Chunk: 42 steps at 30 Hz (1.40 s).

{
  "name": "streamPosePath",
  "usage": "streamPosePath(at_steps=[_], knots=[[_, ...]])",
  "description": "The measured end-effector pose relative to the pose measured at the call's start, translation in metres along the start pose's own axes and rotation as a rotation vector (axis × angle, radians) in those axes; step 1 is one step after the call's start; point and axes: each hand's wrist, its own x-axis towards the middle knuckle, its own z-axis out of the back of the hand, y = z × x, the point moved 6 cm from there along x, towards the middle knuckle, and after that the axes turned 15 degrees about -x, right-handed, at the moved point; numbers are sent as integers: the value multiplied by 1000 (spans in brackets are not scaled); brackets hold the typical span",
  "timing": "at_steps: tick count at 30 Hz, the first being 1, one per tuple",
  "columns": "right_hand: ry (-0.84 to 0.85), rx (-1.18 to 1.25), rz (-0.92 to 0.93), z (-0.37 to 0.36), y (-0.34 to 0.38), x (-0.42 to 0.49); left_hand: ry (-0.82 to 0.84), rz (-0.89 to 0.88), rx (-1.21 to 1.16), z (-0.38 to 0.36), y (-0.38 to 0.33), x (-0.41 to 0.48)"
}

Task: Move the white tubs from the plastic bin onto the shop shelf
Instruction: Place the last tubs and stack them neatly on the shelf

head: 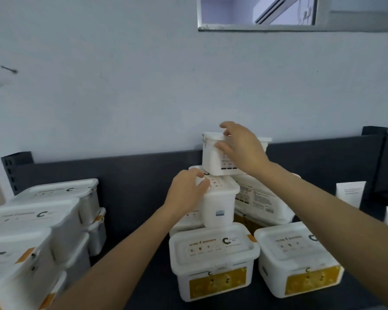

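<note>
White lidded plastic tubs (213,260) crowd the dark metal shop shelf (130,215): a double-height stack (43,220) at 8 o'clock, 2 yellow-labelled ones side by side at 5 o'clock, and a loose pile at the centre where both hands work. The plastic bin is out of view. The right hand (242,151) curls over a small white square tub (212,157) at the top of the pile, fingers on the lid and thumb on the front face. The left hand (185,193) wraps its fingers over the lid corner of a narrow white upright tub (220,204) just below, at 6 o'clock from the first. The step looks like seating the square tub while steadying its neighbour. To do it well, set it down flat and square: its base seems to rest partly on the upright tub and partly on a large tilted white tub (262,198) leaning at 3 o'clock, which is uneven footing. The left hand should hold firm until the weight settles. The pile's top stands above the shelf's back panel, so only the pale wall would stop a tub sliding rearward. Open room lies on the bare shelf between the stack and the pile, at 7 o'clock from the left hand, with a narrower strip at 3 o'clock before the white cards (350,193). The shelf's front edge is not in view.
</note>
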Motion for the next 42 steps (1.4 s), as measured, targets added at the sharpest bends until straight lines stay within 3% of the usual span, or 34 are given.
streamPosePath(at_steps=[3,10,15,20,23,25,30,33,38,42], knots=[[25,-132,32,-10,8,9,-2,-18,-14,-7,0,3],[-49,183,109,13,-28,-2,-5,-40,21,-4,0,4],[96,439,-32,35,-74,-23,-18,-23,44,-2,0,5],[155,254,-3,48,-93,-39,-24,-25,45,-3,1,4],[199,280,-65,49,-94,-50,-36,-25,42,-4,2,5],[199,171,-91,48,-84,-50,-48,-24,49,-5,2,5],[-11,-354,-106,39,-37,-42,-97,-7,21,0,8,7],[-51,-460,-42,28,-24,-38,-89,-52,49,9,11,10],[40,-58,-33,39,-57,-33,-13,-117,53,12,12,13],[67,236,-194,48,-105,-43,-26,-139,24,11,17,14]])
